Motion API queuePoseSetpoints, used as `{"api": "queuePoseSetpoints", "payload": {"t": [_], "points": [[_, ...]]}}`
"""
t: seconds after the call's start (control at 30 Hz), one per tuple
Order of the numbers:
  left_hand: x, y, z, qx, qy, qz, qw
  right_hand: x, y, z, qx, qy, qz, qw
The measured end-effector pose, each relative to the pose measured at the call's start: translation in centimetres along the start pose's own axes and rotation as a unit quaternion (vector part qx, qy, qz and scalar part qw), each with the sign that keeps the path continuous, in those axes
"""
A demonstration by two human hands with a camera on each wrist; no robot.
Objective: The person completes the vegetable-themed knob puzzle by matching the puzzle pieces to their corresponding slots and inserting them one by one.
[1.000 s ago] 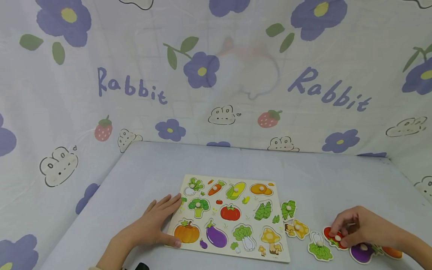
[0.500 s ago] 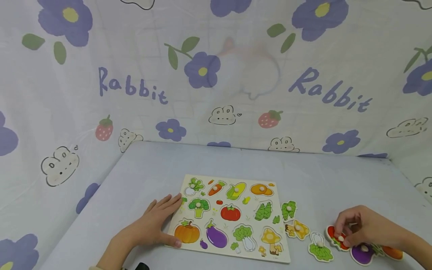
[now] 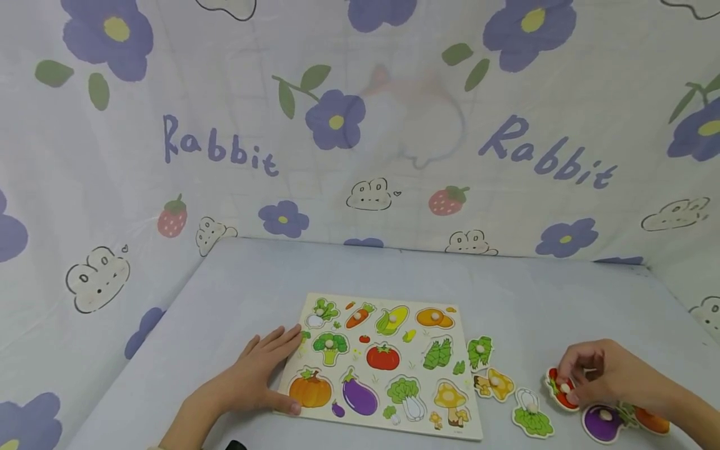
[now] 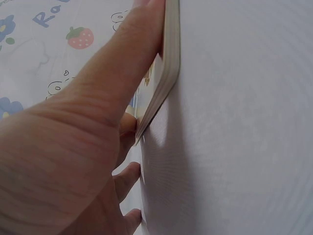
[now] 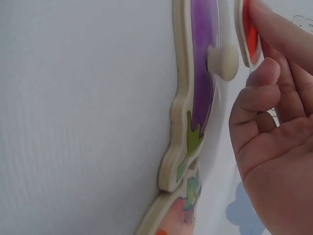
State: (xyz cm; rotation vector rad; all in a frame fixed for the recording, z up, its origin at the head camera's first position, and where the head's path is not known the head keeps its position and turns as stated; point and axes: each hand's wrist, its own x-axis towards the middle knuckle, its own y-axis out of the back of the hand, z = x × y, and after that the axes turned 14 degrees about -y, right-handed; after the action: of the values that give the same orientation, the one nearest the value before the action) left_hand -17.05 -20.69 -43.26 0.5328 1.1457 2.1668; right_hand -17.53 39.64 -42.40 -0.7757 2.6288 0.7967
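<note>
My left hand (image 3: 255,372) rests with spread fingers along the left edge of the wooden vegetable puzzle board (image 3: 374,387), its thumb lying on the lower left corner. In the right wrist view the fingers of my right hand (image 3: 610,378) are bent, with thumb and finger at the red tomato piece (image 3: 554,382). They pinch that piece by its pale knob, tilted off the table. Just below it lies the eggplant piece (image 3: 603,425), overlapping the orange pumpkin piece (image 3: 652,422), which my hand partly covers. Left of the tomato piece is the bok choy piece (image 3: 532,414).
Against the board's right side lie a green bamboo-shoot piece (image 3: 480,353) and a yellow mushroom piece (image 3: 495,382). Pieces with knobs, such as broccoli (image 3: 330,357) and corn (image 3: 400,315), sit in the board. A printed curtain (image 3: 360,125) stands behind the table.
The tomato piece has turned in my right fingers, its green top now facing left, and shifted slightly right and up. My left hand and the board stay in place.
</note>
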Motion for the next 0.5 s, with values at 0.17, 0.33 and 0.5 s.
{"api": "queuePoseSetpoints", "payload": {"t": [0.17,0.33,0.5], "points": [[-0.02,-0.04,-0.14,0.002,-0.003,0.0,1.0,-0.17,0.02,-0.06,0.025,-0.021,0.036,0.999],[-0.04,-0.14,-0.29,0.006,-0.002,0.0,1.0,-0.33,-0.27,-0.47,0.028,-0.042,0.083,0.995],[-0.09,-0.2,-0.29,0.008,0.003,-0.002,1.0,-0.25,-0.67,-0.83,0.034,-0.052,0.109,0.992]]}}
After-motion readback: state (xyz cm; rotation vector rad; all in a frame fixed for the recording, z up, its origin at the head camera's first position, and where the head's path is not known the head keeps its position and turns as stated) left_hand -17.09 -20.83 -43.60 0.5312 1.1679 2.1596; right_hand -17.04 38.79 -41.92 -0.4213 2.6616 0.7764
